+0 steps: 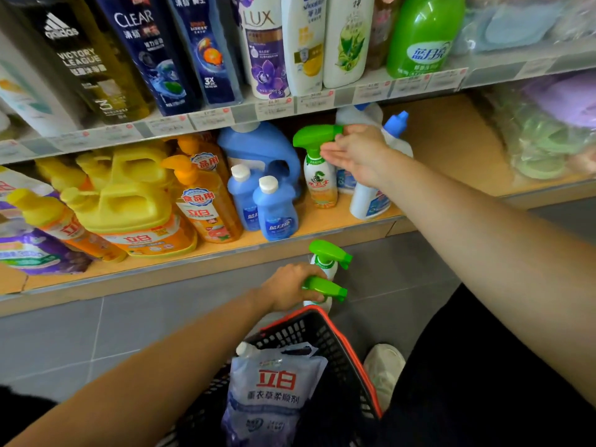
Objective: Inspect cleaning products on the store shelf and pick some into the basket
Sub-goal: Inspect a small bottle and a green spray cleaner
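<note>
Left hand [292, 287]: fingers clenched round two green-trigger spray bottles [325, 272], held just above the basket [337, 341] rim. Right hand [354, 153]: fingers released and straight, touching the head of a third spray bottle [317, 175] standing upright on the lower shelf [322, 221]
</note>
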